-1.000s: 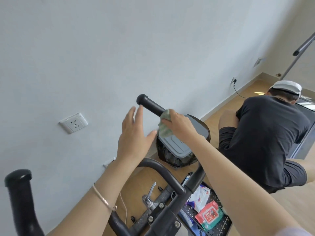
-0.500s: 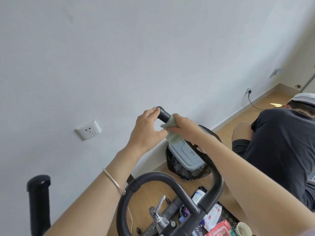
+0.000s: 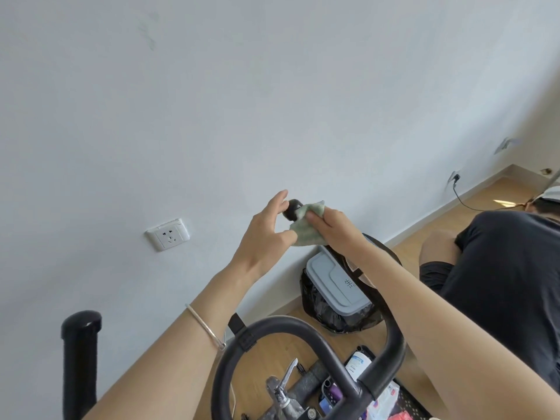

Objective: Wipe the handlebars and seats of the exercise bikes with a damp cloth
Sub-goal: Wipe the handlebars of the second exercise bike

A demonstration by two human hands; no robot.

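Head view: right hand (image 3: 330,228) pinching green cloth (image 3: 306,227) around handlebar tip (image 3: 292,209), left hand (image 3: 266,234) open beside it, empty; risks cloth slipping off if pinch loosens.

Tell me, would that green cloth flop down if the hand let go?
Probably. The green cloth looks soft and bunched around the handlebar tip, so it would likely droop or slide off. It seems light too: the right hand pinches it with fingertips only.

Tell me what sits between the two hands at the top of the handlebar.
In the head view, the handlebar's black end and the green cloth lie between the left hand and right hand.
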